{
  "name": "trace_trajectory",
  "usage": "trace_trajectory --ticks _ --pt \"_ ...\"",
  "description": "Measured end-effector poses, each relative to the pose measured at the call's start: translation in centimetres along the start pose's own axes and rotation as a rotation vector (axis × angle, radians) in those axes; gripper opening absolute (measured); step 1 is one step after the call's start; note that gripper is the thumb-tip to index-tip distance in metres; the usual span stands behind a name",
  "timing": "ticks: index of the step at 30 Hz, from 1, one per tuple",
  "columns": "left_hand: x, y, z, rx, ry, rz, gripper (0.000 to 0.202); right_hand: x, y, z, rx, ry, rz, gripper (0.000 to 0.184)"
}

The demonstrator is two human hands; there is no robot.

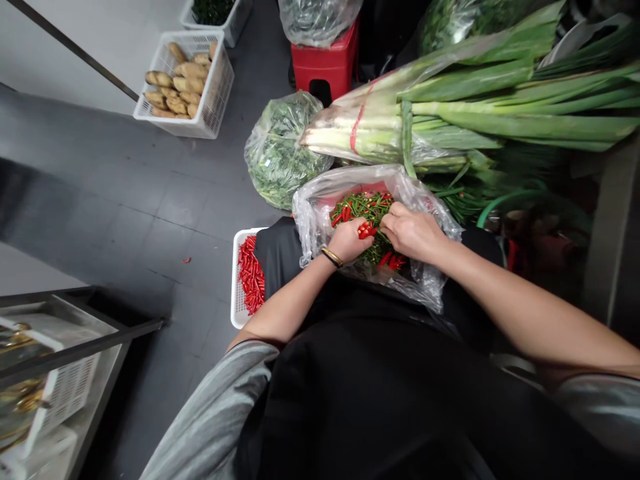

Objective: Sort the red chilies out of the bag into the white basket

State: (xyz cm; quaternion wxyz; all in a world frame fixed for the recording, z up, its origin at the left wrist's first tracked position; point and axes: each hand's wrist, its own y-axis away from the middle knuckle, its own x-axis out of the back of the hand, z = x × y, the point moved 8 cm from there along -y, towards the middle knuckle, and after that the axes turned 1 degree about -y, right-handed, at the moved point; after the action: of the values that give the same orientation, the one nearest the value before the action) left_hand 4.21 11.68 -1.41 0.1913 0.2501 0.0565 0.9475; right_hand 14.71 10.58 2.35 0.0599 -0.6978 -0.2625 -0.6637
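An open clear plastic bag (320, 193) rests on my lap, with green stems and some red chili peppers (393, 260) inside. Wrapped round a small bunch of red chilies (367, 230) is my left hand (350, 240), which wears bracelets at the wrist. Close beside it, my right hand (410, 230) has its fingers pinched together over the green stems (367, 208); what is between its fingertips is too small to make out. Left of my leg, a white basket (235, 280) holds many red chilies (251, 277).
Leeks (450, 120) in plastic lie beyond the bag, next to a bag of leafy greens (283, 147). A red stool (325, 63) stands behind. Farther left are a basket of potato-like tubers (213, 123) and a metal rack (100, 343). One chili (187, 260) lies on the floor.
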Motion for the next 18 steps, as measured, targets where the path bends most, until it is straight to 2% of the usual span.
trace_trajectory --ticks 4,7,10,13,15,18 --pt "0.2 0.7 -0.3 0.039 0.093 0.028 0.029 0.1 -0.5 -0.2 -0.149 0.01 0.035 0.032" --pt "0.9 1.7 -1.2 0.113 0.239 -0.032 0.027 -0.8 -1.1 -0.6 -0.061 -0.124 -0.04 0.024" --pt "1.0 3.1 -0.6 0.104 0.382 -0.26 0.022 -1.1 0.1 -2.0 0.225 -0.409 -0.204 0.018" --pt "0.4 4.8 1.9 -0.032 0.439 -0.582 0.023 -0.3 2.8 -3.2 0.449 -0.75 -0.372 0.025" --pt "0.3 5.5 3.1 -0.093 0.475 -0.713 0.023 0.2 4.2 -3.3 0.457 -0.929 -0.473 0.029" --pt "0.6 5.8 3.1 -0.093 0.504 -0.789 0.026 0.0 5.7 -3.1 0.416 -1.071 -0.693 0.036"
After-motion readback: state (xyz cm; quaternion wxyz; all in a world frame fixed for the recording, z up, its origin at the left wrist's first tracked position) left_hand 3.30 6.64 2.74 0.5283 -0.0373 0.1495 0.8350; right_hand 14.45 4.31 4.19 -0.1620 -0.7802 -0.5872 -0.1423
